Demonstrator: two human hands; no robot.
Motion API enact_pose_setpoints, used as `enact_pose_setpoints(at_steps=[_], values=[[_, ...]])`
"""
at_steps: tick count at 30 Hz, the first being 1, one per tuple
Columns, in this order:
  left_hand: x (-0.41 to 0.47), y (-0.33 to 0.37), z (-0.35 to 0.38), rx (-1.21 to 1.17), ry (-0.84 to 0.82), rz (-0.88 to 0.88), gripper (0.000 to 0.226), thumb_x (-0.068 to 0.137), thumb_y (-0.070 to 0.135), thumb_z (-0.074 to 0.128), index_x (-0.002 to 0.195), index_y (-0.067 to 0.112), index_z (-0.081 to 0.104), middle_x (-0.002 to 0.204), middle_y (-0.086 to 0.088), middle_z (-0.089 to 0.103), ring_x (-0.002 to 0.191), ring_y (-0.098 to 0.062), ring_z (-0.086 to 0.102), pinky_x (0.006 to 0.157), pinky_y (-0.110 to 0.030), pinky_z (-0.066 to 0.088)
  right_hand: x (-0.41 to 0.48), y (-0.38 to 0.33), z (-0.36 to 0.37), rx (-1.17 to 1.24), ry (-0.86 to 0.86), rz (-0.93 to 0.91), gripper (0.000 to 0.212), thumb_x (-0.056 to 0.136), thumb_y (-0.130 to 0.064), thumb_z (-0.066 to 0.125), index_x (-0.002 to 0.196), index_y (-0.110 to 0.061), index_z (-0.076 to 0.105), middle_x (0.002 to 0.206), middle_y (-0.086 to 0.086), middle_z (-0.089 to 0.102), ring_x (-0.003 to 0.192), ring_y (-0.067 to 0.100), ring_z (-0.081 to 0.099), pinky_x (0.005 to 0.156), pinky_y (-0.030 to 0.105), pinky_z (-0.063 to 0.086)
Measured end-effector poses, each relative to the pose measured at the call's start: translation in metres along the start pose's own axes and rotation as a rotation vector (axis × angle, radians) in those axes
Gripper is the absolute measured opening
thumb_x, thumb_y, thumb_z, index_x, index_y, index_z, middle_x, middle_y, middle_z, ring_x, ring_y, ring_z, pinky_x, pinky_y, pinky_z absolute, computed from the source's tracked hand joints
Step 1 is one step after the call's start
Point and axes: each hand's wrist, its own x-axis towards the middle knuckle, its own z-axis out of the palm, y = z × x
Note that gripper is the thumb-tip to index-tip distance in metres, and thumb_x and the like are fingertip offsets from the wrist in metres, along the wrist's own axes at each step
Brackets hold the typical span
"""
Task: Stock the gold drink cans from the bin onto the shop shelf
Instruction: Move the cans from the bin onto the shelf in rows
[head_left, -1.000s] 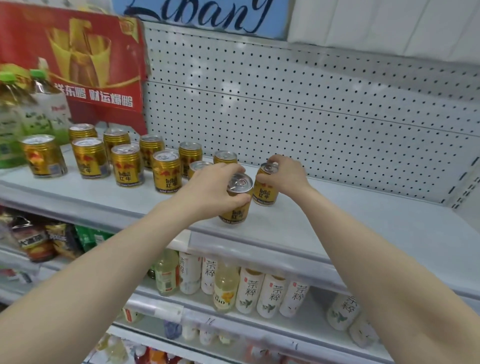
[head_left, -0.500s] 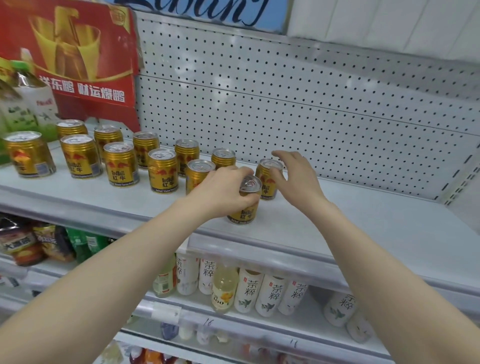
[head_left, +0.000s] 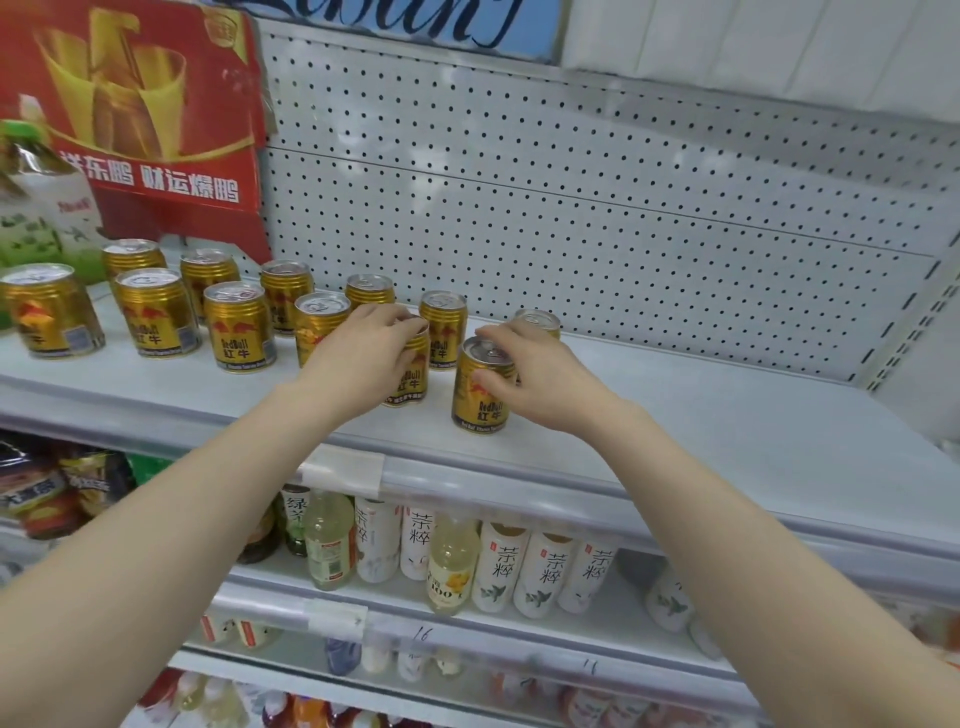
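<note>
Several gold drink cans stand in two rows on the white shop shelf. My left hand grips a front-row gold can from its left side and top. My right hand holds the last front-row gold can by its rim and right side; that can stands upright on the shelf. Behind my right hand another gold can ends the back row. The bin is out of view.
A white pegboard backs the shelf, whose right half is bare. A red poster and green-labelled bottles stand at the far left. Below, a lower shelf carries white tea bottles and yellow drink bottles.
My left hand let go of the front can and shifted left onto its neighbour. My right hand left the back-row can and came forward to grip the front can.
</note>
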Motion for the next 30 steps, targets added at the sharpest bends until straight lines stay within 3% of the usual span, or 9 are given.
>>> enact_pose_setpoints(at_steps=[9,16,22,26,30], values=[[-0.003,0.003,-0.003,0.020,0.028,-0.007,0.046,0.094,0.023,0.053,0.139,0.016,0.047,0.139,-0.008,0.048,0.130,-0.030,0.039,0.102,-0.043,0.040,0.001,0.003,0.007,-0.121,0.038,-0.044,0.050,0.097,-0.044,0.042,0.141,-0.019,0.042,0.135,0.004,0.047,0.123,0.022,0.042,0.100,0.036,0.039],[-0.031,0.047,-0.023,0.039,0.099,-0.003,0.047,0.094,0.025,0.052,0.139,0.013,0.046,0.139,-0.008,0.048,0.129,-0.030,0.040,0.102,-0.045,0.041,-0.038,0.021,-0.008,-0.230,0.101,-0.140,0.057,0.098,-0.044,0.044,0.145,-0.012,0.038,0.142,0.011,0.043,0.127,0.030,0.042,0.103,0.042,0.039],[-0.094,0.128,-0.022,-0.025,0.179,0.013,0.044,0.093,0.024,0.056,0.135,0.010,0.051,0.133,-0.011,0.053,0.124,-0.032,0.045,0.100,-0.043,0.039,-0.138,0.049,-0.024,-0.280,0.115,-0.194,0.059,0.095,-0.045,0.035,0.139,-0.008,0.046,0.135,0.015,0.051,0.119,0.035,0.049,0.099,0.044,0.043],[-0.155,0.193,0.011,-0.089,0.189,-0.018,0.042,0.092,0.024,0.057,0.132,0.011,0.054,0.130,-0.011,0.055,0.119,-0.031,0.048,0.098,-0.040,0.039,-0.232,0.078,-0.008,-0.257,0.160,-0.241,0.047,0.096,-0.035,0.046,0.131,-0.004,0.054,0.124,0.018,0.057,0.110,0.036,0.054,0.095,0.042,0.043],[-0.230,0.242,0.079,-0.174,0.084,-0.074,0.039,0.089,0.020,0.060,0.127,0.008,0.057,0.124,-0.014,0.057,0.113,-0.032,0.052,0.094,-0.039,0.040,-0.334,0.103,0.045,-0.182,0.025,-0.235,0.043,0.096,-0.031,0.048,0.129,-0.004,0.055,0.121,0.017,0.058,0.108,0.035,0.053,0.092,0.043,0.045]])
